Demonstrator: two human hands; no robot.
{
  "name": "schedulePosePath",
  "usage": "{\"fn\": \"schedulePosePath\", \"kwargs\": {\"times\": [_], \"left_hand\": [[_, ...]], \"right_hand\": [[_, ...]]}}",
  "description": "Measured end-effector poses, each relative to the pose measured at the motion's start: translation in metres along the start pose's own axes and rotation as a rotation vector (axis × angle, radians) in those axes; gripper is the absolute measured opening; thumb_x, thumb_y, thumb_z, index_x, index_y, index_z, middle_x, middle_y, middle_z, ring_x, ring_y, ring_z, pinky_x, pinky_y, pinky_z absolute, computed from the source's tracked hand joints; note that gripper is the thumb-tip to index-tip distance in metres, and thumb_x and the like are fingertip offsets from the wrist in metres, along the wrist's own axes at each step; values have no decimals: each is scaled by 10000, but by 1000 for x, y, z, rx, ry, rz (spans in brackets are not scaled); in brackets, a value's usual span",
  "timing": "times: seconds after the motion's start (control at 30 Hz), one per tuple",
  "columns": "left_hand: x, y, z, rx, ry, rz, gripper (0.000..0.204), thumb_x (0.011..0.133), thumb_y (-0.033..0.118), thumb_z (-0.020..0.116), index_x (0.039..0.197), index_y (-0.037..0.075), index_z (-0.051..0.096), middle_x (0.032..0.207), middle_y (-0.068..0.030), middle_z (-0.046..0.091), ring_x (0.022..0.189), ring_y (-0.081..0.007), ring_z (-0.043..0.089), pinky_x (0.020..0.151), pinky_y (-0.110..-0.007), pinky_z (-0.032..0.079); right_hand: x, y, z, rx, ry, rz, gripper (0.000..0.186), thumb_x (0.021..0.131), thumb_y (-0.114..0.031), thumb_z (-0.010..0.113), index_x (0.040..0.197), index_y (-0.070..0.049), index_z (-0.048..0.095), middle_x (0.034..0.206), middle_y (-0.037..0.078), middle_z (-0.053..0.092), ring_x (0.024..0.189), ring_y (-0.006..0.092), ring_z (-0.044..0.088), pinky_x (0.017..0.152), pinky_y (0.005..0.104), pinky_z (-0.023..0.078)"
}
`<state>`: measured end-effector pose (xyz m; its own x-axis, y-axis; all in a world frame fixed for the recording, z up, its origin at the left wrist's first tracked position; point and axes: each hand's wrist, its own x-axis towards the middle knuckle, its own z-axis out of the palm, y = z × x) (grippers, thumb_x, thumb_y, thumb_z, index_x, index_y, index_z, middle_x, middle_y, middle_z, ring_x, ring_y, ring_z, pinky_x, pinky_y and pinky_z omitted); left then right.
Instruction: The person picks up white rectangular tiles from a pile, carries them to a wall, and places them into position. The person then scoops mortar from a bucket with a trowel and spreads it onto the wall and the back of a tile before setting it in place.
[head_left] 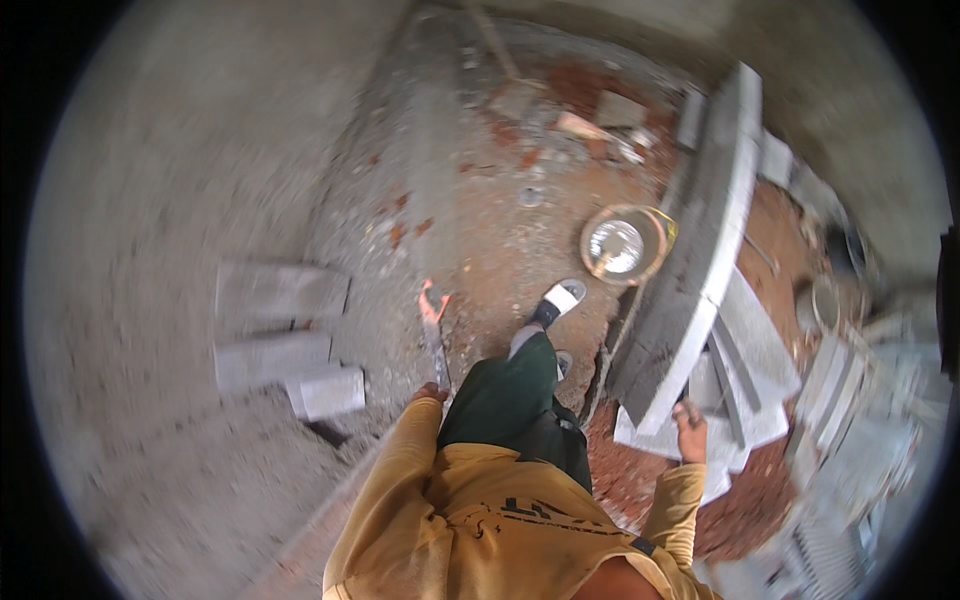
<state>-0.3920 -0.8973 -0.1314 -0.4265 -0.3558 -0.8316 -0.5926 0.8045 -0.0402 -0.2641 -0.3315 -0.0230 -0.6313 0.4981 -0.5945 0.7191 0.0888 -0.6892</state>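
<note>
The slim, orange-ended tool [434,338] extends over the floor [495,240] from the left hand [430,392], which seems closed around its near end; it looks stiff and fairly light, probably best gripped at the orange part. The right hand [690,432], its hold impossible to tell, is by grey slabs [757,335].

Passage — floor [490,235] left of bucket [654,240] | obstacle, right — long slab [712,240]

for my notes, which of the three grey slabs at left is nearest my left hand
The bottom slab, lowest in the picture; the middle slab and top slab both lie farther from your left hand.
</note>
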Motion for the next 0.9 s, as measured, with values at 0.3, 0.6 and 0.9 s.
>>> {"fn": "schedulePosePath", "kwargs": {"times": [0.3,0.6,0.9], "left_hand": [[-39,-130,19,-564,195,38,574,818,437,650,1239,54,578,1177,-202,629,1123,-350,585,981,-407,435],[39,-251,-17,-1258,713,-115,318,831,390,692,889,78,674,760,-37,632,642,-159,568,605,-306,457],[293,-396,-346,-1363,1018,7,446,854,421,668,941,-15,644,911,-89,663,860,-155,577,804,-315,454]], "right_hand": [[76,-118,96,-433,-259,-271,549,893,-289,640,1235,123,520,1178,243,615,1098,275,594,961,359,440],[-1,-321,340,-387,-571,-689,554,893,-341,628,1239,83,541,1182,202,622,1125,265,571,967,340,425],[-66,-365,632,-644,-855,-414,528,901,-315,641,1246,69,534,1197,200,611,1136,234,567,951,326,445]]}}
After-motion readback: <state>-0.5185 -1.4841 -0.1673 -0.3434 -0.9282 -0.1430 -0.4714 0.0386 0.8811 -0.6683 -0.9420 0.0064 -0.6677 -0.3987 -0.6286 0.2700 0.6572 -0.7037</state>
